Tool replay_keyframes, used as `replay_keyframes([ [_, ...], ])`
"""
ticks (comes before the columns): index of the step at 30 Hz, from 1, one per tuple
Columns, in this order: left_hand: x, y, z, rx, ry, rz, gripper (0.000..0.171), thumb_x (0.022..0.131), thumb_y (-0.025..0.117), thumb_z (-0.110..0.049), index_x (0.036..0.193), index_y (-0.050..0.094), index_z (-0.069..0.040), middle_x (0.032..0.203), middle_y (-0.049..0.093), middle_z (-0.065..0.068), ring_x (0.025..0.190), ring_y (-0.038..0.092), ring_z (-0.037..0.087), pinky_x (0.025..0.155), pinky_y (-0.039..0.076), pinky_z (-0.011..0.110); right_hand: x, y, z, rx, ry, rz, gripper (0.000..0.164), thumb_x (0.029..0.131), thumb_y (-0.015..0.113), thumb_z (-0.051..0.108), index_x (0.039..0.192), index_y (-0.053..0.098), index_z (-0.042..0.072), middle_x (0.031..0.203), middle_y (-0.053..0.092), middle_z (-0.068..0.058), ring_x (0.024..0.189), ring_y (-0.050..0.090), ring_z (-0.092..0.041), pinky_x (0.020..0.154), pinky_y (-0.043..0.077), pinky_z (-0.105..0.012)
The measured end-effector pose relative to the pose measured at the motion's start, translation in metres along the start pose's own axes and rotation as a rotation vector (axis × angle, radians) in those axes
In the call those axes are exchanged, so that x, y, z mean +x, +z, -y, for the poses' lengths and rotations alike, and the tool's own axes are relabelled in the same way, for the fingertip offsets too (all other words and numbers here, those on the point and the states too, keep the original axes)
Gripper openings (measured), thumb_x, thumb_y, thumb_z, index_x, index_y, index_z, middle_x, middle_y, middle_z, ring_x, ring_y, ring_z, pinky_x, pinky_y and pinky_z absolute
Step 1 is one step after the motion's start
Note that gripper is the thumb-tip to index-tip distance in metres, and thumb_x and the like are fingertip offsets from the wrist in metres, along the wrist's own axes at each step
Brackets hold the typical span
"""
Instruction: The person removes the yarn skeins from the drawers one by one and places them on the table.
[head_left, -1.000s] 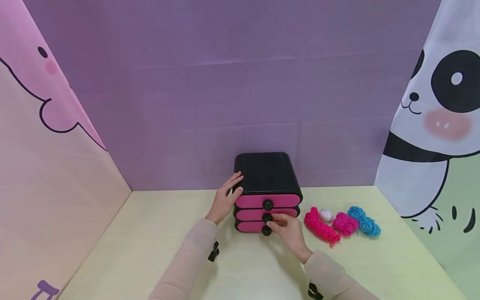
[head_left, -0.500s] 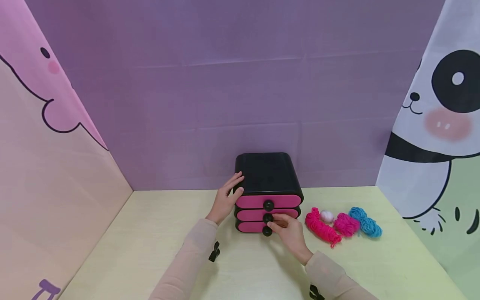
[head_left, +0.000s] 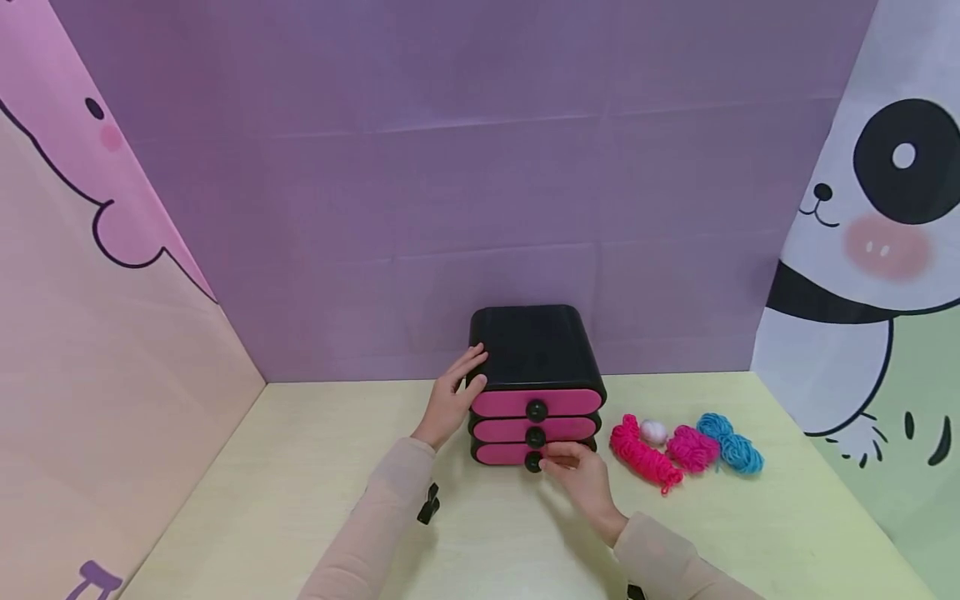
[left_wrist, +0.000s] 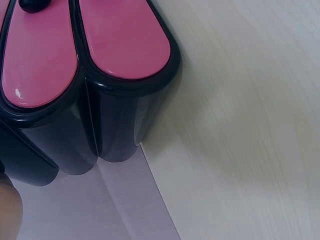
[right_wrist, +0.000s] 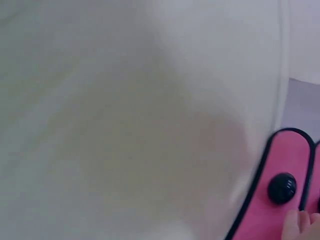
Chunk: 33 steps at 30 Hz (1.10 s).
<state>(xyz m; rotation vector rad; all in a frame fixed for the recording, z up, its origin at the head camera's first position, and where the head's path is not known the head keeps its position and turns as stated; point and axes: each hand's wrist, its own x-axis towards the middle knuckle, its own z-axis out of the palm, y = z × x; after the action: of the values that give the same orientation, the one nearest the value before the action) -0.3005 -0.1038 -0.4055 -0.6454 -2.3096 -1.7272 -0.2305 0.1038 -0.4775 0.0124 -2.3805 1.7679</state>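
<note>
A small black chest with three pink drawers stands against the back wall, each drawer front bearing a round black knob. My left hand rests on the chest's upper left side, fingers extended along its edge. Part of a finger shows at the lower left of the left wrist view. My right hand is at the bottom drawer, thumb and fingertips right beside the bottom knob. In the right wrist view, fingertips lie close to a knob, which shows whole and uncovered. All the drawers look pushed in.
To the right of the chest lie a bright pink yarn skein, a small white ball, a magenta yarn bundle and a blue yarn skein. A purple wall rises behind; printed side panels flank the pale wooden table.
My right hand has moved down from the middle drawer's knob to beside the bottom one. The left hand has stayed on the chest's side.
</note>
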Motion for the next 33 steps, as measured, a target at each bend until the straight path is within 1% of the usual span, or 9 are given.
replay_keyframes([
  [4, 0.000, 0.002, 0.004, 0.013, 0.015, -0.015, 0.044, 0.094, 0.051, -0.027, 0.135, 0.047, -0.014, 0.147, 0.033, -0.004, 0.140, 0.020, 0.016, 0.113, 0.018, 0.047, -0.002, 0.004, -0.007, -0.011, -0.001, 0.012, 0.021, 0.077, 0.070, 0.003, 0.096, 0.067, -0.004, 0.093, 0.067, -0.015, 0.085, 0.066, -0.024, 0.070, 0.054, -0.024],
  [11, 0.000, 0.003, 0.005, 0.023, 0.012, -0.024, 0.043, 0.094, 0.051, -0.029, 0.135, 0.048, -0.018, 0.146, 0.034, -0.009, 0.139, 0.021, 0.012, 0.113, 0.019, 0.045, 0.004, 0.013, -0.019, 0.011, -0.061, 0.033, 0.025, 0.074, 0.071, -0.002, 0.097, 0.065, -0.009, 0.091, 0.066, -0.020, 0.080, 0.065, -0.023, 0.068, 0.054, -0.023],
  [15, 0.001, 0.003, 0.006, 0.023, 0.015, -0.024, 0.043, 0.094, 0.051, -0.029, 0.135, 0.048, -0.017, 0.146, 0.035, -0.009, 0.139, 0.021, 0.011, 0.113, 0.019, 0.044, 0.006, 0.018, -0.021, 0.034, -0.076, 0.018, 0.025, 0.073, 0.070, -0.005, 0.096, 0.063, -0.012, 0.089, 0.066, -0.023, 0.080, 0.065, -0.026, 0.067, 0.055, -0.024],
  [19, 0.001, 0.003, 0.006, 0.028, 0.020, -0.021, 0.043, 0.094, 0.051, -0.026, 0.135, 0.047, -0.015, 0.147, 0.034, -0.005, 0.140, 0.021, 0.014, 0.113, 0.019, 0.045, 0.006, 0.024, -0.019, 0.046, -0.057, -0.008, 0.026, 0.073, 0.071, -0.005, 0.095, 0.061, -0.012, 0.089, 0.065, -0.023, 0.079, 0.064, -0.027, 0.066, 0.054, -0.022],
  [21, 0.000, 0.002, 0.002, 0.020, 0.017, -0.013, 0.043, 0.094, 0.051, -0.024, 0.135, 0.047, -0.013, 0.148, 0.034, -0.002, 0.140, 0.020, 0.016, 0.113, 0.018, 0.046, 0.006, 0.026, -0.018, 0.045, -0.030, -0.028, 0.027, 0.073, 0.073, -0.003, 0.095, 0.060, -0.011, 0.089, 0.064, -0.022, 0.078, 0.063, -0.025, 0.065, 0.053, -0.020],
  [24, -0.003, 0.001, -0.010, 0.014, 0.013, 0.001, 0.043, 0.094, 0.051, -0.019, 0.135, 0.045, -0.006, 0.148, 0.032, 0.006, 0.140, 0.019, 0.023, 0.112, 0.018, 0.049, 0.006, 0.029, -0.016, 0.008, 0.006, -0.070, 0.027, 0.071, 0.075, 0.002, 0.092, 0.062, -0.008, 0.087, 0.064, -0.019, 0.076, 0.062, -0.019, 0.063, 0.050, -0.019],
  [28, -0.008, 0.001, -0.025, 0.016, 0.002, 0.014, 0.043, 0.094, 0.049, -0.015, 0.135, 0.043, -0.001, 0.148, 0.031, 0.011, 0.140, 0.018, 0.027, 0.112, 0.018, 0.050, 0.005, 0.031, -0.015, -0.020, 0.032, -0.101, 0.024, 0.070, 0.076, 0.003, 0.089, 0.062, -0.005, 0.085, 0.064, -0.015, 0.073, 0.059, -0.015, 0.061, 0.048, -0.019],
  [33, -0.009, -0.001, -0.029, 0.023, -0.013, 0.019, 0.043, 0.095, 0.049, -0.016, 0.136, 0.043, -0.002, 0.149, 0.030, 0.008, 0.141, 0.019, 0.022, 0.113, 0.018, 0.046, 0.002, 0.032, -0.013, -0.017, 0.031, -0.105, 0.021, 0.071, 0.076, 0.002, 0.085, 0.062, -0.004, 0.082, 0.064, -0.014, 0.071, 0.058, -0.014, 0.061, 0.049, -0.019],
])
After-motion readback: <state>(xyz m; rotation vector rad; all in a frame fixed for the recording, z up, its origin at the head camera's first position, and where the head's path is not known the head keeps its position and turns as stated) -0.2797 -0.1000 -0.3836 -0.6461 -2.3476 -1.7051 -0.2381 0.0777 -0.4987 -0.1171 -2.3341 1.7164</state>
